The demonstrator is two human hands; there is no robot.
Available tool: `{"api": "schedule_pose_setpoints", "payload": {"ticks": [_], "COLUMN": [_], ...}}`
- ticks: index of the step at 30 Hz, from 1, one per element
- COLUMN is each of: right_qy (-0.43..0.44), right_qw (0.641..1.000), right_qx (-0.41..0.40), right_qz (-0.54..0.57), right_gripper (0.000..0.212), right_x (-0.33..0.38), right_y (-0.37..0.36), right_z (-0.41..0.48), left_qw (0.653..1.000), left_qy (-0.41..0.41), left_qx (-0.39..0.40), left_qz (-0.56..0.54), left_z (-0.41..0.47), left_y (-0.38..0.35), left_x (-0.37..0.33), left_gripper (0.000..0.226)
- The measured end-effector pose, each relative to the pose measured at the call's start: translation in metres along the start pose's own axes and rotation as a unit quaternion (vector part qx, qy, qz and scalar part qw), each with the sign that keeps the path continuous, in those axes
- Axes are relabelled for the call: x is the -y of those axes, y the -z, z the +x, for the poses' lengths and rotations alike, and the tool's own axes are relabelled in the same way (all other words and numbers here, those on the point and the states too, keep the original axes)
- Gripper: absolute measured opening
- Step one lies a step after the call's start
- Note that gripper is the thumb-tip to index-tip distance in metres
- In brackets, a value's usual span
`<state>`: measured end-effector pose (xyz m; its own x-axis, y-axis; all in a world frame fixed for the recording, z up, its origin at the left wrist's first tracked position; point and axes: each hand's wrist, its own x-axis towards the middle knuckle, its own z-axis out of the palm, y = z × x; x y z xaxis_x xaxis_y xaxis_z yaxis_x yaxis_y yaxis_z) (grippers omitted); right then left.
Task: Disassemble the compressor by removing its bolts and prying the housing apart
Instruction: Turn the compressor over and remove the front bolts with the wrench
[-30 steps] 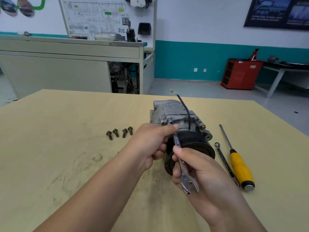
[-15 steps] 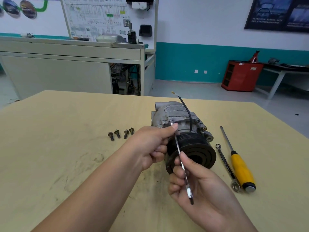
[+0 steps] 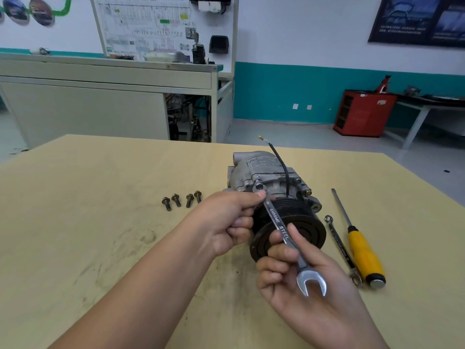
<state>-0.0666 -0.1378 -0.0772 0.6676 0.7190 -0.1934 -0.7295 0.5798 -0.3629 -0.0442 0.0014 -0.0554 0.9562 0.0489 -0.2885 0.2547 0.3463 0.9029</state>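
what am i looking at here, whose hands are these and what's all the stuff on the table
There is no machine here. A person works with bare hands, and the picture comes from a camera worn on their head, looking forward and down. On the table lies a compressor, a metal body with a black pulley facing the camera. The right hand grips a wrench whose ring end sits on a bolt head on the housing. The left hand, fingers curled, touches that end with its thumb tip. Left of the compressor lie four loose bolts. To its right lie a thinner wrench and a yellow-handled screwdriver.
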Motion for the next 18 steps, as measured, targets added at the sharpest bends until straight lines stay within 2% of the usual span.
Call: {"api": "schedule_pose_setpoints", "payload": {"ticks": [6,8,10,12,15,18], "right_qy": [0.011,0.030,0.047,0.061,0.081,0.064], "right_qw": [0.998,0.993,0.986,0.980,0.969,0.977], "right_qx": [-0.022,-0.061,-0.093,-0.115,-0.141,-0.122], "right_qz": [-0.053,-0.097,-0.130,-0.152,-0.185,-0.163], "right_gripper": [0.047,0.034,0.023,0.019,0.016,0.019], "right_x": [0.002,0.002,0.001,0.000,-0.004,-0.006], "right_y": [-0.012,-0.015,-0.019,-0.019,-0.016,-0.012], "right_z": [0.000,0.001,0.003,0.005,0.008,0.007], "left_qw": [0.998,0.999,0.999,0.999,0.999,0.999], "left_qy": [-0.022,-0.021,-0.018,-0.012,-0.008,-0.013], "left_qx": [-0.012,-0.017,-0.019,-0.022,-0.021,-0.012], "left_qz": [0.050,0.045,0.041,0.037,0.028,0.027], "left_z": [0.002,0.002,0.003,0.002,0.002,0.001], "left_y": [-0.002,-0.002,-0.003,-0.003,-0.004,-0.004], "left_x": [0.001,0.001,0.001,0.000,-0.001,-0.003], "left_gripper": [0.017,0.021,0.015,0.017,0.019,0.020]}}
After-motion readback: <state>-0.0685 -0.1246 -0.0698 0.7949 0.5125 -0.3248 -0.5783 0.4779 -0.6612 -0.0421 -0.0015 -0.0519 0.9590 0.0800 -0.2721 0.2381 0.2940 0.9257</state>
